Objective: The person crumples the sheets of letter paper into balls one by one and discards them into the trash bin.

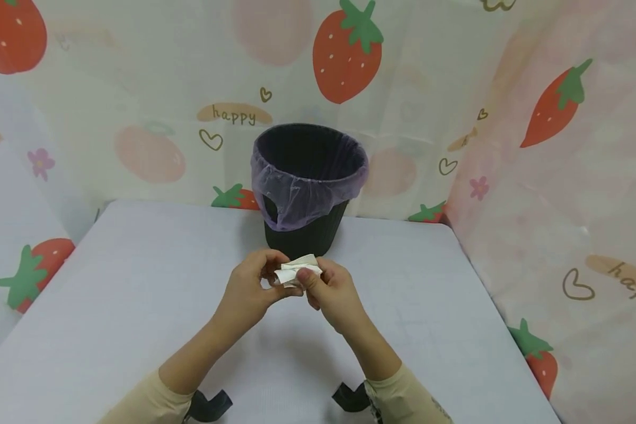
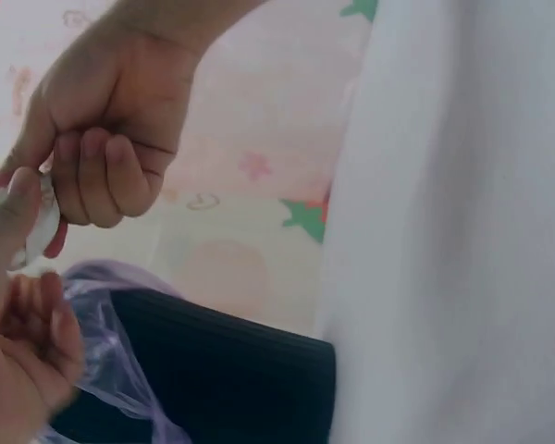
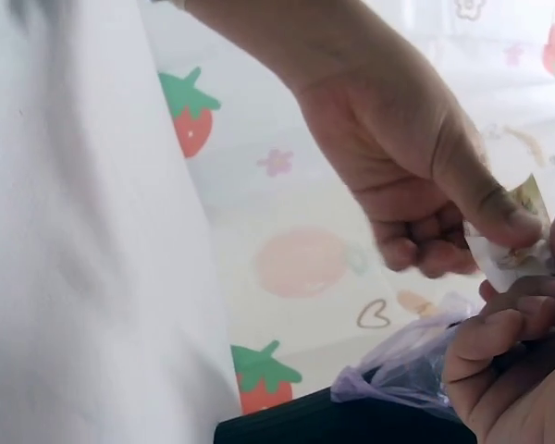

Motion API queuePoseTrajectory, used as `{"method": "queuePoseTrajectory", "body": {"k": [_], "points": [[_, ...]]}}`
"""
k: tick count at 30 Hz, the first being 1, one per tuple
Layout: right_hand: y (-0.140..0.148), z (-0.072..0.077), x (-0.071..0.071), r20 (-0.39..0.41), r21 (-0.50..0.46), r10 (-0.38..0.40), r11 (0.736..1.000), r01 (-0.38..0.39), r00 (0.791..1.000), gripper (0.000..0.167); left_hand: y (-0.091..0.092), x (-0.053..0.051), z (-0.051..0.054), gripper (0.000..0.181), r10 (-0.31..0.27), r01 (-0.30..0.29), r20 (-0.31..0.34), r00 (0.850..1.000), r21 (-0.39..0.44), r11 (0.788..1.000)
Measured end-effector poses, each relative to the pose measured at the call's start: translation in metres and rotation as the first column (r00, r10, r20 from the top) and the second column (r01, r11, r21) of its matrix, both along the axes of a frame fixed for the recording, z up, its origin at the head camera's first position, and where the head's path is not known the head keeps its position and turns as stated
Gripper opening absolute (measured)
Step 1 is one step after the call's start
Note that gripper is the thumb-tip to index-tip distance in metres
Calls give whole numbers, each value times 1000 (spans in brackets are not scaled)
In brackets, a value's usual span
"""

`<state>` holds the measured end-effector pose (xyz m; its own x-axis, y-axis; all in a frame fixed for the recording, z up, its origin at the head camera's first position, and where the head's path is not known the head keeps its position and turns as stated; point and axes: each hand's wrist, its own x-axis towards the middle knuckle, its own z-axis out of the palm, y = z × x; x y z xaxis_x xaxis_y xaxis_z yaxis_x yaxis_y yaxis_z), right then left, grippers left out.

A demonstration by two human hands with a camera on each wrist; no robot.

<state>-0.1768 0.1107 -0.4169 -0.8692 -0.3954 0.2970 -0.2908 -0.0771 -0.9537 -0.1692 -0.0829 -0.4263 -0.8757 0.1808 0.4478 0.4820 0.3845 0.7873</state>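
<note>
A small folded, crumpled piece of white paper (image 1: 297,270) is between my two hands, above the table in front of the bin. My left hand (image 1: 247,290) pinches its left side between thumb and fingers. At the right side, my right hand (image 1: 340,294) grips it with the thumb pressed on top. In the right wrist view the paper (image 3: 509,264) shows a yellowish-brown printed or stained patch. Fingers hide much of it in the left wrist view. The black bin (image 1: 302,235) with a purple liner bag (image 1: 291,203) over its rim stands just beyond the hands.
The white-covered table (image 1: 153,282) spreads around the hands. Behind it and at the sides hangs a cloth backdrop (image 1: 413,106) printed with strawberries. Black curved pieces (image 1: 211,406) sit by both forearms, near the sleeve cuffs.
</note>
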Motion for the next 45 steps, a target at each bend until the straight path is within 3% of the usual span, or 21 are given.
{"method": "queuePoseTrajectory", "body": {"k": [2, 4, 7, 9, 13, 17, 22, 26, 30, 33, 38, 45], "points": [[0, 0, 0, -18, -8, -37, 999, 37, 999, 30, 2, 2, 2, 37, -17, 20, 138, 990, -22, 1000], [0, -1, -1, -27, -14, -58, 998, 57, 998, 32, 3, 3, 3, 30, -56, 65, 242, 969, -30, 997], [-2, -2, 0, -30, -20, -82, 996, 81, 996, 38, 4, 4, 4, 35, -111, 123, 314, 943, -20, 992], [-3, -3, 2, -41, -22, -91, 996, 90, 995, 39, 6, 5, 4, 43, -107, 120, 308, 945, -24, 992], [-5, -2, 5, -89, 13, -109, 994, 110, 990, 33, 8, 7, 5, 49, -67, 78, 241, 968, -35, 996], [-7, 1, 8, -117, 44, -109, 992, 115, 987, 29, 9, 9, 4, 40, -43, 45, 150, 988, -13, 999], [-6, 2, 9, -139, 84, -46, 995, 58, 989, 37, 10, 13, 4, 30, -78, 73, 87, 993, 64, 995], [1, 5, 7, -200, 177, 37, 984, -1, 979, 39, 7, 15, 6, 29, -106, 95, 97, 990, 115, 989], [12, 9, -2, -235, 254, 108, 966, -46, 966, 37, 4, 12, 7, 28, -133, 124, 83, 988, 101, 987], [18, 11, -9, -170, 220, 138, 970, -99, 976, 30, 3, 7, 7, 27, -141, 136, 89, 986, 66, 989], [18, 11, -12, -16, 79, 102, 992, -100, 995, 27, 3, 2, 4, 30, -104, 101, 151, 983, 24, 995], [20, 13, -10, -17, 106, 4, 994, -2, 1000, 27, 2, 1, 2, 30, -69, 68, 187, 980, 9, 998]]}}
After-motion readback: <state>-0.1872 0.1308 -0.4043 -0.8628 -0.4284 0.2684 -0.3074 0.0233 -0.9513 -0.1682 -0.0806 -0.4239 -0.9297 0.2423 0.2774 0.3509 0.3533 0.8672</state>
